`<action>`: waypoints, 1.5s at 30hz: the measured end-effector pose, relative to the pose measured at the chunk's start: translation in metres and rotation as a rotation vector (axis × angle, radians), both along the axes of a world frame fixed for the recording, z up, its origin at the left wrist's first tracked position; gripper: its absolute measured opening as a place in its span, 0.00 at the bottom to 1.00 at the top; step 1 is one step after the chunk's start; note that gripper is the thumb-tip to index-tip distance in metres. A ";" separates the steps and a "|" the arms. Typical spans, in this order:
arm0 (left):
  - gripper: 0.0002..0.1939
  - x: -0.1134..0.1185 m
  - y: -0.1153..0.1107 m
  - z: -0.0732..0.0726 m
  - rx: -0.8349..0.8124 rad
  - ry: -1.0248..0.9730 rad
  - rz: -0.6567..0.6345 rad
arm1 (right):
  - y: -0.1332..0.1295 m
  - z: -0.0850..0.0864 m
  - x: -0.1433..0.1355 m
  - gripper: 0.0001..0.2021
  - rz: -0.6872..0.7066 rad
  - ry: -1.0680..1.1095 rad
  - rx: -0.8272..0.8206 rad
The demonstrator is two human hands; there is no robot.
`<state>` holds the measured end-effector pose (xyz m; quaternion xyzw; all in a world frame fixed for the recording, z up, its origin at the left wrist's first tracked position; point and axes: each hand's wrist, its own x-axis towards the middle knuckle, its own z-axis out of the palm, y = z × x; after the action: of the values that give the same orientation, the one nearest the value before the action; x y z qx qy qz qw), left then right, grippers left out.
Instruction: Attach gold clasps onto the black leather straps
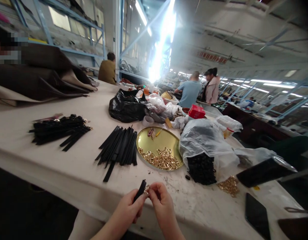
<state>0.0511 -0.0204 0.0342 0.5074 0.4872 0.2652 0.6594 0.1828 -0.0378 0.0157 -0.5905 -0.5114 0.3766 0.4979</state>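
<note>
My left hand (127, 210) pinches a short black strap (140, 190) near the table's front edge. My right hand (162, 205) meets it at the strap's tip, fingers closed on a small gold metal buckle (146, 189). Just beyond them lies a fan of loose black straps (118, 146). Beside that sits a round gold tray (156, 140) holding several gold buckles (161, 159). A second bundle of black straps (60, 130) lies further left.
Clear plastic bags (206, 140) with dark parts sit right of the tray, a black bag (126, 106) behind it, a red box (196, 111) nearby. A dark phone (257, 216) lies at right. Folded brown leather (43, 76) is piled far left. Other people work in the background.
</note>
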 end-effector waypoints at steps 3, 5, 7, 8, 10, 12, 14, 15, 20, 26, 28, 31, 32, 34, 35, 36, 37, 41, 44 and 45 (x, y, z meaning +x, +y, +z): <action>0.24 -0.001 0.001 0.002 -0.027 0.007 0.008 | 0.000 -0.006 -0.001 0.06 0.001 0.072 -0.017; 0.23 0.000 0.003 0.001 -0.032 0.006 0.012 | 0.000 -0.009 -0.001 0.07 0.007 0.172 -0.050; 0.22 0.001 0.004 0.001 -0.033 -0.004 0.011 | -0.001 -0.010 -0.002 0.09 0.013 0.319 -0.100; 0.21 0.001 0.005 0.001 -0.031 -0.014 0.006 | -0.001 -0.010 -0.002 0.10 0.009 0.388 -0.127; 0.20 0.000 0.006 0.002 -0.008 -0.032 -0.008 | -0.003 -0.006 0.000 0.12 -0.007 0.505 -0.177; 0.20 -0.002 0.006 0.002 0.021 -0.026 -0.011 | -0.006 0.000 0.002 0.14 -0.040 0.607 -0.215; 0.21 -0.005 0.005 -0.001 0.034 0.018 -0.026 | -0.009 0.005 0.004 0.14 -0.079 0.732 -0.248; 0.21 -0.006 0.005 -0.003 0.032 0.050 -0.051 | -0.010 0.007 0.004 0.15 -0.093 0.799 -0.264; 0.18 -0.008 -0.001 -0.009 0.031 0.112 -0.205 | -0.013 0.007 0.005 0.15 -0.100 0.969 -0.306; 0.12 -0.012 -0.003 0.009 0.150 0.179 -0.379 | -0.018 0.002 0.009 0.13 0.004 0.961 -0.350; 0.11 -0.012 -0.003 0.013 0.275 0.217 -0.390 | -0.020 0.001 0.008 0.12 0.039 0.887 -0.345; 0.09 -0.010 -0.005 0.015 0.366 0.232 -0.357 | -0.022 -0.005 0.002 0.12 0.048 0.716 -0.290; 0.08 -0.009 -0.006 0.014 0.353 0.211 -0.332 | -0.022 -0.008 -0.001 0.13 0.049 0.666 -0.273; 0.07 -0.007 -0.008 0.011 0.283 0.149 -0.279 | -0.024 -0.015 -0.006 0.13 0.058 0.589 -0.245; 0.06 -0.006 -0.009 0.009 0.231 0.117 -0.254 | -0.025 -0.017 -0.008 0.13 0.053 0.554 -0.228; 0.05 -0.005 -0.009 0.008 0.175 0.088 -0.240 | -0.026 -0.019 -0.010 0.13 0.041 0.513 -0.209; 0.03 -0.004 -0.010 0.006 0.120 0.063 -0.231 | -0.027 -0.020 -0.010 0.12 0.024 0.463 -0.187; 0.12 -0.003 -0.009 0.003 -0.015 -0.007 -0.240 | -0.032 -0.014 -0.008 0.09 -0.039 0.236 -0.084; 0.16 -0.002 -0.008 -0.001 -0.095 -0.034 -0.245 | -0.032 -0.007 -0.006 0.10 -0.064 0.280 -0.132; 0.17 -0.001 -0.008 -0.003 -0.113 -0.047 -0.241 | -0.031 -0.006 -0.006 0.10 -0.074 0.380 -0.187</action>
<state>0.0500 -0.0282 0.0316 0.5179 0.4211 0.1681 0.7254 0.1768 -0.0691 0.0100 -0.5712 -0.3491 0.5084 0.5417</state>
